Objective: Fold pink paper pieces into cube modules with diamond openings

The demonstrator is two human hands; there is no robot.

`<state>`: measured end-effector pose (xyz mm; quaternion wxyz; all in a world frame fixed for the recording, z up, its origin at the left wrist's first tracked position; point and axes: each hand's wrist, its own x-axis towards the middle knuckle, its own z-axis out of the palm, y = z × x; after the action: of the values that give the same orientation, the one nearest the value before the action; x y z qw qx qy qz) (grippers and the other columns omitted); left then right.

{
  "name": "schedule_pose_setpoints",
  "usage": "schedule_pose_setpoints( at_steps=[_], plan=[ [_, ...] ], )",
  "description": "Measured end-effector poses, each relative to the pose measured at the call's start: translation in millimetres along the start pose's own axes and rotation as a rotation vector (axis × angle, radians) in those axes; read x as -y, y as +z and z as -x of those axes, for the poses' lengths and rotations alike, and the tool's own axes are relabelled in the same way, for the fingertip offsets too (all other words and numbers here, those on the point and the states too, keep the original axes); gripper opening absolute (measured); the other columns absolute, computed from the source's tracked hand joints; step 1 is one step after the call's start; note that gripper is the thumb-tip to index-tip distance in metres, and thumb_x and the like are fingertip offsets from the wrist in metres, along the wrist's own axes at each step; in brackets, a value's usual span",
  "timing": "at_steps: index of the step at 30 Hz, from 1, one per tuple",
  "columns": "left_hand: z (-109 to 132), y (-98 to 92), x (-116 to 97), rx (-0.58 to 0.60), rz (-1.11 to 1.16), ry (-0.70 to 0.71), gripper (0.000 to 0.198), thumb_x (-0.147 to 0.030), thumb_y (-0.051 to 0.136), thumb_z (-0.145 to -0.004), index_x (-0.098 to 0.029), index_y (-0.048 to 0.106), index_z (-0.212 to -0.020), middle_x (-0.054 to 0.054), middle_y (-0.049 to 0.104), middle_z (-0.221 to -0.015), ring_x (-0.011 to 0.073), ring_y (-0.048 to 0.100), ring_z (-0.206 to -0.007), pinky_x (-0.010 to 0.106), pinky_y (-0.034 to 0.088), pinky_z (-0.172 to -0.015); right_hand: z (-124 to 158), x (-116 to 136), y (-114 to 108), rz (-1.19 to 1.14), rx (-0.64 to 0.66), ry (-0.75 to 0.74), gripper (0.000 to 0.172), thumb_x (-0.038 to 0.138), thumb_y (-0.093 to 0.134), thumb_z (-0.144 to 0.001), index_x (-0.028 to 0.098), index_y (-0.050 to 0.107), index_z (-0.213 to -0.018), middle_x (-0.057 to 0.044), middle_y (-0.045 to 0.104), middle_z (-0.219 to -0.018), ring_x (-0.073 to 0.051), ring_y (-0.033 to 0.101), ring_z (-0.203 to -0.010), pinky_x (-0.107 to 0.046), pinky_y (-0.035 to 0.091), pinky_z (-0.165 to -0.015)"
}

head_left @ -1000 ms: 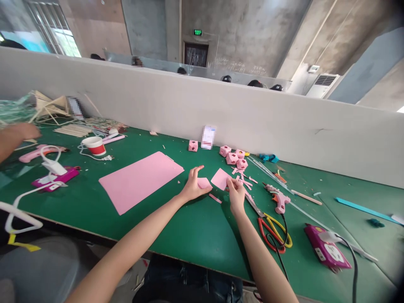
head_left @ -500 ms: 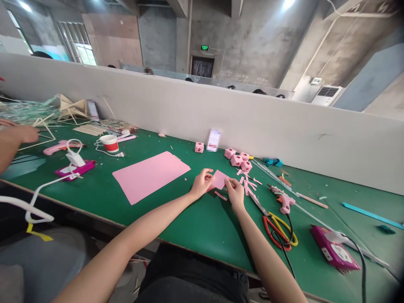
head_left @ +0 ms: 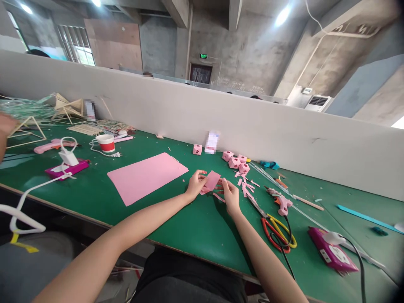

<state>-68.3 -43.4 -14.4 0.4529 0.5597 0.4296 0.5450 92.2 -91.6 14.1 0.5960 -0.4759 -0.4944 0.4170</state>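
Observation:
My left hand (head_left: 197, 186) is closed on a small piece of pink paper (head_left: 213, 180), pinching its left side. The piece is held tilted above the green table, and some pink paper shows beneath it near my fingers. Just right of it is my right hand (head_left: 231, 196), its thumb and fingers apart; whether a fingertip touches the paper's edge is hard to see. A thin pink paper strip (head_left: 219, 198) lies below, between the hands. To the left rests a large pink paper sheet (head_left: 147, 179).
Several folded pink paper shapes (head_left: 234, 163) and paper scraps (head_left: 248, 187) lie beyond my right hand. Scissors (head_left: 274, 229), a pink glue gun (head_left: 284, 205) and a magenta power strip (head_left: 333, 250) are on the right. A paper cup (head_left: 106, 144) stands left; another person's hand (head_left: 6, 124) is at the far left.
The paper piece has turned and tilted in my left hand. My right hand's fingers, which pinched its right edge, have spread. The other person's hand has moved left.

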Motion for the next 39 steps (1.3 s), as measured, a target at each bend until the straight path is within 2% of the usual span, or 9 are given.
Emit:
schedule_pose_setpoints(
  at_steps=[3,6,9,12,20,24,28,33,39],
  plan=[
    [3.8,-2.1,-3.4,-0.007,0.027,0.023,0.034,-0.035,0.071,-0.096,-0.015,0.062,-0.123,0.005,0.072,-0.098,0.0176,0.072,-0.085,0.033,0.061,-0.076,0.2,1.6,0.7,-0.084,0.038,0.055,0.055,0.072,0.074,-0.077,0.021,0.081,-0.094,-0.009,0.082,-0.097,-0.02,0.075,-0.073,-0.03,0.059,-0.061],
    [7.8,-2.5,-8.2,-0.004,0.041,0.05,0.038,-0.034,0.077,-0.088,-0.017,0.059,-0.117,0.002,0.073,-0.085,0.0178,0.073,-0.076,0.028,0.058,-0.066,-0.4,0.0,1.7,-0.149,0.041,0.125,0.05,0.069,0.081,-0.072,0.021,0.078,-0.086,-0.008,0.081,-0.089,-0.019,0.074,-0.071,-0.029,0.059,-0.061],
    [11.2,-1.8,-14.8,0.024,0.027,0.078,0.038,-0.034,0.077,-0.086,-0.018,0.058,-0.115,0.003,0.074,-0.084,0.0181,0.074,-0.074,0.027,0.057,-0.064,-0.7,-1.7,2.5,-0.195,0.05,0.189,0.048,0.066,0.086,-0.068,0.022,0.074,-0.08,-0.005,0.08,-0.085,-0.016,0.073,-0.069,-0.027,0.06,-0.061],
    [14.7,-2.5,-22.2,0.046,-0.003,0.114,0.038,-0.032,0.074,-0.086,-0.018,0.057,-0.118,0.002,0.075,-0.084,0.0171,0.073,-0.072,0.029,0.058,-0.067,-1.4,-0.7,1.6,-0.23,0.079,0.214,0.05,0.067,0.089,-0.066,0.023,0.074,-0.085,-0.003,0.079,-0.088,-0.014,0.072,-0.07,-0.026,0.06,-0.063],
    [21.4,-8.3,-34.8,0.057,-0.077,0.196,0.042,-0.039,0.077,-0.084,-0.021,0.058,-0.117,0.001,0.075,-0.084,0.0175,0.072,-0.073,0.03,0.056,-0.07,1.5,6.3,3.1,-0.216,0.239,0.217,0.05,0.058,0.094,-0.061,0.021,0.079,-0.091,-0.003,0.078,-0.087,-0.015,0.072,-0.073,-0.025,0.059,-0.064],
    [19.7,-8.2,-34.7,0.038,-0.075,0.2,0.043,-0.043,0.078,-0.083,-0.021,0.058,-0.115,0.001,0.075,-0.084,0.0183,0.072,-0.076,0.03,0.055,-0.072,1.7,6.3,5.2,-0.209,0.206,0.201,0.047,0.055,0.095,-0.059,0.022,0.079,-0.089,0.0,0.076,-0.083,-0.012,0.068,-0.068,-0.023,0.056,-0.063],
    [20.8,-7.1,-36.6,0.018,-0.036,0.19,0.04,-0.045,0.074,-0.088,-0.021,0.057,-0.115,0.004,0.076,-0.092,0.0198,0.074,-0.087,0.031,0.056,-0.075,-0.2,7.0,3.6,-0.218,0.155,0.163,0.045,0.053,0.095,-0.06,0.022,0.079,-0.088,0.002,0.074,-0.081,-0.012,0.066,-0.069,-0.023,0.054,-0.064],
    [25.3,-6.7,-46.1,0.063,0.03,0.181,0.051,-0.044,0.08,-0.084,-0.02,0.054,-0.121,0.007,0.076,-0.102,0.0208,0.075,-0.097,0.03,0.058,-0.079,2.9,10.7,4.3,-0.267,0.132,0.147,0.043,0.054,0.094,-0.063,0.022,0.075,-0.085,0.001,0.074,-0.083,-0.013,0.067,-0.072,-0.026,0.055,-0.068],
    [28.1,-7.4,-48.3,0.131,0.045,0.136,0.056,-0.046,0.084,-0.078,-0.019,0.056,-0.118,0.006,0.077,-0.095,0.0191,0.075,-0.08,0.031,0.06,-0.071,10.3,13.4,10.0,-0.323,0.156,0.167,0.045,0.056,0.093,-0.064,0.022,0.071,-0.084,-0.002,0.077,-0.09,-0.015,0.069,-0.074,-0.03,0.057,-0.072]
  ],
)
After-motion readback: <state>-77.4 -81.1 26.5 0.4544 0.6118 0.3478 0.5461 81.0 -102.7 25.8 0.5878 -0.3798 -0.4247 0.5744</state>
